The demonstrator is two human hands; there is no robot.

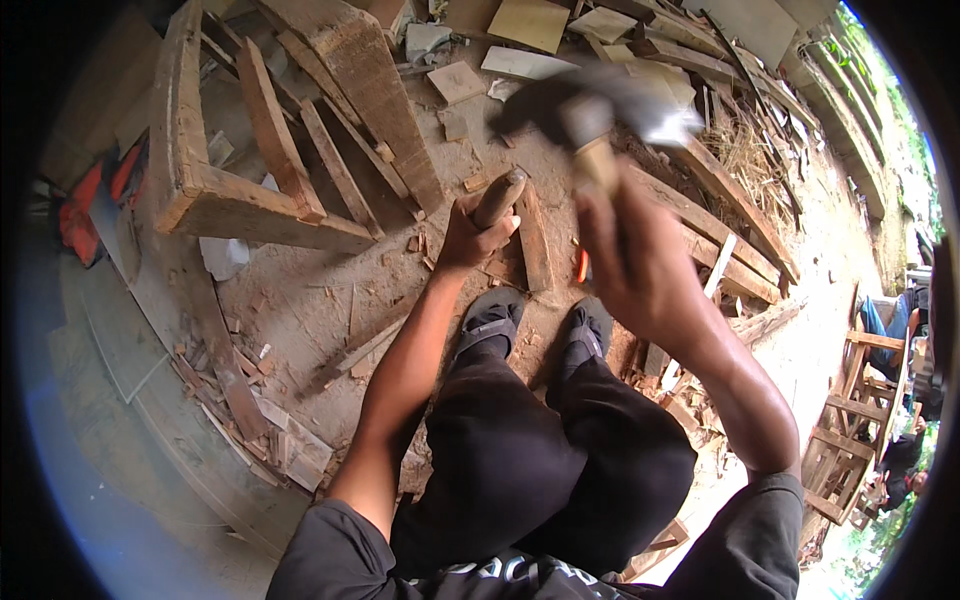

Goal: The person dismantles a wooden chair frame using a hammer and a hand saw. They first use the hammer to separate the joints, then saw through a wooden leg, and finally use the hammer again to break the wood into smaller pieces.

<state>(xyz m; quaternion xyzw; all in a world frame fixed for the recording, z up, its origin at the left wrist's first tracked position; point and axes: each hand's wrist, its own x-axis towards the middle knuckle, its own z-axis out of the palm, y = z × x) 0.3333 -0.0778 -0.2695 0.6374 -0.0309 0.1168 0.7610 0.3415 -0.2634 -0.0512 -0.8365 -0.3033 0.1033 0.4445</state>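
A hammer (pixel 585 120) is gripped by its handle in the right hand (pixel 640 262), with the fingers closed around it; its head, blurred, is raised beyond the fist. A rounded wooden handle (pixel 500 198) is held upright-leaning in the left hand (pixel 474 235), the fingers wrapped about it and its top left sticking out of the fist, below and to the left of the hammer head. What is joined to its lower end is hidden by the fist.

Just right of the left grip, a wood block (pixel 536 245) is laid on the ground; whether it is touched by the tool cannot be told. Between this block and the right wrist, a small orange thing (pixel 583 265) is seen. The near side of both grips is taken up by two sandals (pixel 493 308).

Left of the left grip, the ground is blocked by a large wooden frame (pixel 260 214). Nearer, a loose stick (pixel 365 348) is laid among chips. Right of the right hand, room is taken up by long planks (pixel 735 205), with straw (pixel 757 178) heaped behind them. Beyond both grips, a square tile (pixel 455 83) is strewn among scraps.
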